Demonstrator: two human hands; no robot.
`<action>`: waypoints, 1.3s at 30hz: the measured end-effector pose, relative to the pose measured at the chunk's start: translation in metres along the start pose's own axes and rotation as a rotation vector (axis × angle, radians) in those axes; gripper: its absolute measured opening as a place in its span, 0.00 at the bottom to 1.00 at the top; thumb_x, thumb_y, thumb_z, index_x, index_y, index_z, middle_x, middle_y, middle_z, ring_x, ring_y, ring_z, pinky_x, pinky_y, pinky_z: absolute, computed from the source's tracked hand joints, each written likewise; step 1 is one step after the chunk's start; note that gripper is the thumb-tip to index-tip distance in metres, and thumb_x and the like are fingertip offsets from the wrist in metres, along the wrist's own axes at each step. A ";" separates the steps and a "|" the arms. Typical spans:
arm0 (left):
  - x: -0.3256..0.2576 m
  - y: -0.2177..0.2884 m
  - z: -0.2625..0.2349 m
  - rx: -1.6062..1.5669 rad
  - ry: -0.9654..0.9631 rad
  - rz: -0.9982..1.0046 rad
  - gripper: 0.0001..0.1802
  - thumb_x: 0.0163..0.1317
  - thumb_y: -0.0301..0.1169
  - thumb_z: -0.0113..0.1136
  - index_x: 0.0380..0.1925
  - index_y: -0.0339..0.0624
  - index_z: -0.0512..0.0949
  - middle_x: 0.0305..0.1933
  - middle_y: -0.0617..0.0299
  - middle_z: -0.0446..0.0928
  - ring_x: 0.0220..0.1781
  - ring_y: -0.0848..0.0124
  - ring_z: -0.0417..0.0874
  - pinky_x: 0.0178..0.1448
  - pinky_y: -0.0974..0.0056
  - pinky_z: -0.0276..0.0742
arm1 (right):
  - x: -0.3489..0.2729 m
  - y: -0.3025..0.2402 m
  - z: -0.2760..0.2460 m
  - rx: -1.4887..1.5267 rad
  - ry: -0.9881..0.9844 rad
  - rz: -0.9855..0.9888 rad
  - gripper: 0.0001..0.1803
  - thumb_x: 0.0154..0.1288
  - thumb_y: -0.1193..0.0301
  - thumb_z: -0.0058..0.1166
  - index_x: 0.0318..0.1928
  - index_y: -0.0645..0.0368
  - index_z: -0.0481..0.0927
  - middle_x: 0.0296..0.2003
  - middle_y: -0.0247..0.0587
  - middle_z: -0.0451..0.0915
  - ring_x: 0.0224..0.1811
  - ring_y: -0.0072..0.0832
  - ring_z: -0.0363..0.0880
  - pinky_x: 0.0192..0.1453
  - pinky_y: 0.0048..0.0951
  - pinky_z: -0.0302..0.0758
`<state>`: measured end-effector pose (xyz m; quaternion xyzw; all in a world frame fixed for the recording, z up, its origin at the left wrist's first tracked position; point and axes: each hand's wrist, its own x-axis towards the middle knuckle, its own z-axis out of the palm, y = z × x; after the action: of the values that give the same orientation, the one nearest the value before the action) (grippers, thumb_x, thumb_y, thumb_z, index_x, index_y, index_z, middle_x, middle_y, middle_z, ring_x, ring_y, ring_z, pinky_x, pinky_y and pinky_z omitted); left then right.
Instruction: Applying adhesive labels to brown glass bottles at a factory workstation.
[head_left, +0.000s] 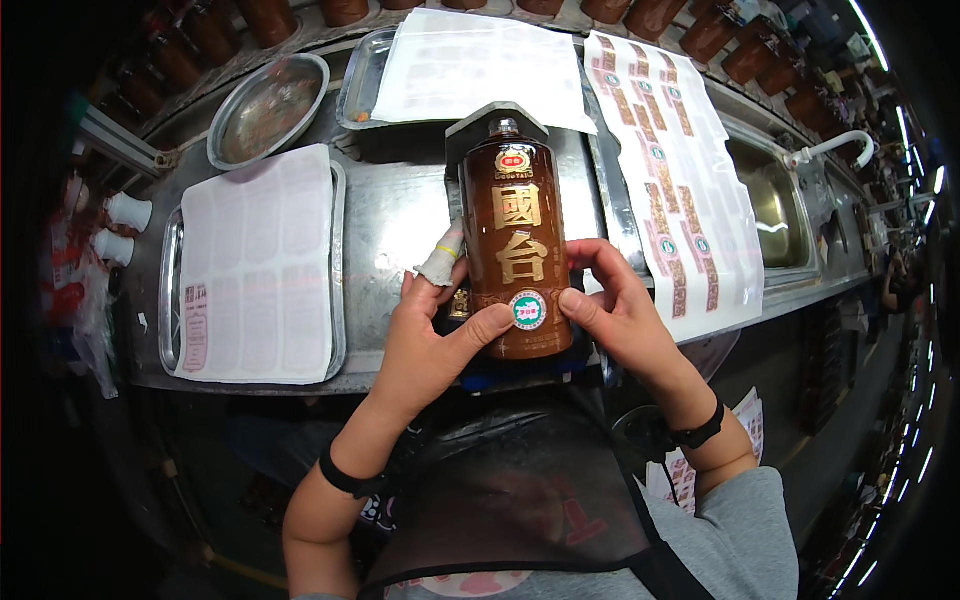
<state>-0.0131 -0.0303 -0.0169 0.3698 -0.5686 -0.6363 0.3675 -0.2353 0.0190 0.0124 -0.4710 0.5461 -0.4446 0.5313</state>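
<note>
A brown ceramic bottle [515,235] with gold characters lies on its side on the steel bench, neck pointing away from me. My left hand [435,335] grips its left side, with the thumb pressing beside a small round green and white sticker [528,310] near the bottle's base. One left finger is wrapped in white tape. My right hand [615,305] holds the bottle's right side, its thumb touching the sticker's right edge. A grey jig block [470,125] cradles the bottle's neck.
A tray [340,260] with a white label sheet sits at left, a round steel bowl [268,108] behind it, and another tray [362,80] with paper at the back. A long sheet of label strips [675,170] lies at right beside a steel sink [770,205]. Brown bottles line the far edge.
</note>
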 end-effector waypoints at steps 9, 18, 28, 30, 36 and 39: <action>0.001 0.007 0.001 -0.096 -0.040 -0.021 0.46 0.64 0.34 0.69 0.75 0.33 0.53 0.76 0.47 0.62 0.77 0.60 0.62 0.78 0.57 0.57 | 0.000 -0.002 0.000 0.010 -0.019 0.027 0.26 0.70 0.69 0.62 0.63 0.63 0.67 0.53 0.40 0.71 0.38 0.09 0.73 0.35 0.11 0.72; 0.000 0.003 0.002 -0.072 -0.008 -0.019 0.47 0.62 0.36 0.71 0.75 0.33 0.55 0.72 0.45 0.67 0.74 0.62 0.68 0.78 0.58 0.55 | 0.000 -0.012 0.004 -0.094 0.031 0.038 0.29 0.65 0.63 0.67 0.60 0.64 0.70 0.50 0.39 0.74 0.36 0.09 0.69 0.31 0.12 0.67; 0.000 0.006 0.003 -0.063 0.030 -0.002 0.49 0.59 0.39 0.74 0.75 0.35 0.57 0.68 0.44 0.73 0.70 0.64 0.73 0.78 0.59 0.49 | -0.002 -0.027 0.018 -0.172 0.079 0.072 0.30 0.63 0.60 0.70 0.55 0.64 0.70 0.46 0.38 0.75 0.31 0.10 0.66 0.29 0.15 0.64; 0.001 0.005 0.002 -0.052 0.025 0.001 0.49 0.60 0.39 0.73 0.74 0.35 0.57 0.68 0.45 0.73 0.70 0.64 0.73 0.78 0.59 0.51 | -0.001 -0.027 0.019 -0.151 0.072 0.085 0.30 0.63 0.60 0.70 0.56 0.64 0.70 0.46 0.38 0.75 0.31 0.10 0.67 0.29 0.14 0.65; 0.001 0.009 0.005 -0.107 0.025 0.003 0.48 0.60 0.38 0.73 0.74 0.35 0.57 0.68 0.45 0.72 0.70 0.63 0.73 0.76 0.59 0.57 | -0.001 -0.020 0.016 -0.144 0.067 0.024 0.30 0.64 0.60 0.69 0.56 0.64 0.69 0.47 0.40 0.74 0.34 0.11 0.71 0.30 0.14 0.68; 0.000 0.004 0.003 -0.106 0.029 -0.007 0.48 0.60 0.38 0.73 0.74 0.35 0.57 0.68 0.44 0.72 0.70 0.62 0.73 0.76 0.60 0.58 | -0.001 -0.020 0.018 -0.139 0.056 0.041 0.30 0.64 0.60 0.69 0.56 0.64 0.69 0.48 0.40 0.74 0.34 0.11 0.71 0.30 0.14 0.68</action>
<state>-0.0156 -0.0290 -0.0122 0.3609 -0.5274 -0.6613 0.3927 -0.2169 0.0168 0.0319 -0.4828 0.5999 -0.4077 0.4908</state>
